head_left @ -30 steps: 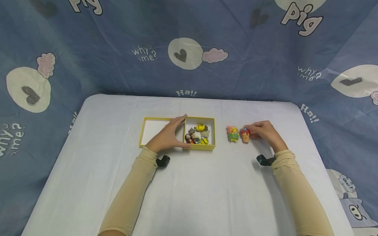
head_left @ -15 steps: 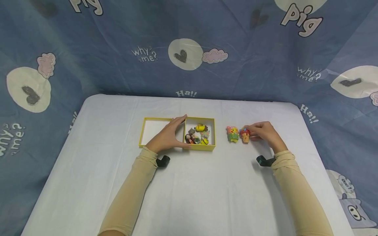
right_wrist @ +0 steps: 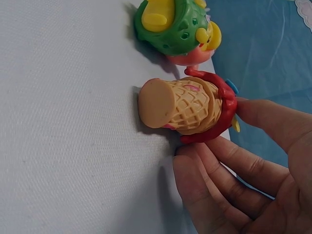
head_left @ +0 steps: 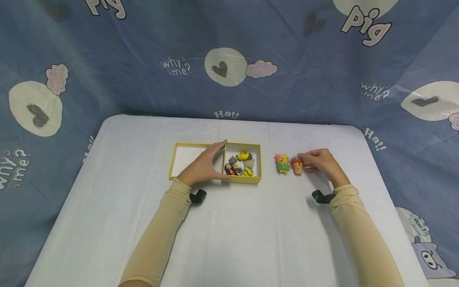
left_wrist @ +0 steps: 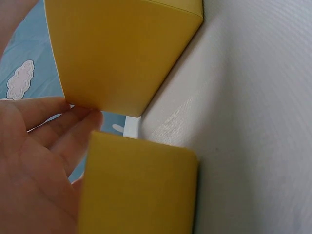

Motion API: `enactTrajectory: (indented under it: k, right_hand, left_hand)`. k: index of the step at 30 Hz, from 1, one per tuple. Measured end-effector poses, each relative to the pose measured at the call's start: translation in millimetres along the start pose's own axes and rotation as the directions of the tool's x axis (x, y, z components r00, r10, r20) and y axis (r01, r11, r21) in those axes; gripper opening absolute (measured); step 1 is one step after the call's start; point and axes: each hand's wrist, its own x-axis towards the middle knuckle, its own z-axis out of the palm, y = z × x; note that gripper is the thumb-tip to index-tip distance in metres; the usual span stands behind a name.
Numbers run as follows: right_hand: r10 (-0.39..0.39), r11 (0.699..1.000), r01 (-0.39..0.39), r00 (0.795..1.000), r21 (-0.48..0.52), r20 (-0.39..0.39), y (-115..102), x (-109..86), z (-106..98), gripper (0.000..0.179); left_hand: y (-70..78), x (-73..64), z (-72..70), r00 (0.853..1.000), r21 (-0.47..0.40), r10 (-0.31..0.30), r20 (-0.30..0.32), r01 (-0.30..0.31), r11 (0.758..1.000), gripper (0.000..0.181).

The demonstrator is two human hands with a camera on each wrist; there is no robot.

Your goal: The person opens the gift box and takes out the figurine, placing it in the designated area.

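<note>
My left hand (head_left: 203, 164) spans the left end of an open yellow box (head_left: 244, 180), thumb at its front wall and fingers at the back. The left wrist view shows fingertips on a corner of the box (left_wrist: 112, 58). Several small toy figures (head_left: 244, 156) lie inside it. My right hand (head_left: 320, 160) pinches an ice-cream-cone toy figure (head_left: 297, 165) by its red top, thumb and fingers on either side. Its waffle cone (right_wrist: 192, 105) lies on its side on the white cloth. Close beside it lies a green, pink and yellow toy figure (head_left: 282, 164).
An open yellow tray-like lid (head_left: 184, 161) with a white inside lies against the left of the box, partly behind my left hand. A white cloth (head_left: 236, 235) covers the table. Blue printed fabric (head_left: 143, 79) hangs behind and at the sides.
</note>
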Motion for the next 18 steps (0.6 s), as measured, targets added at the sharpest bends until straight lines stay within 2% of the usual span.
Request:
enactTrajectory:
  k: [18]
  right_hand:
    - [-0.008, 1.0, 0.008, 1.0, 0.008, 0.007, -1.6, -4.3, -1.5, 0.062]
  left_hand:
    - [1.5, -0.1, -1.0, 1.0, 0.007, -0.001, 0.007, 0.001, 1.0, 0.126]
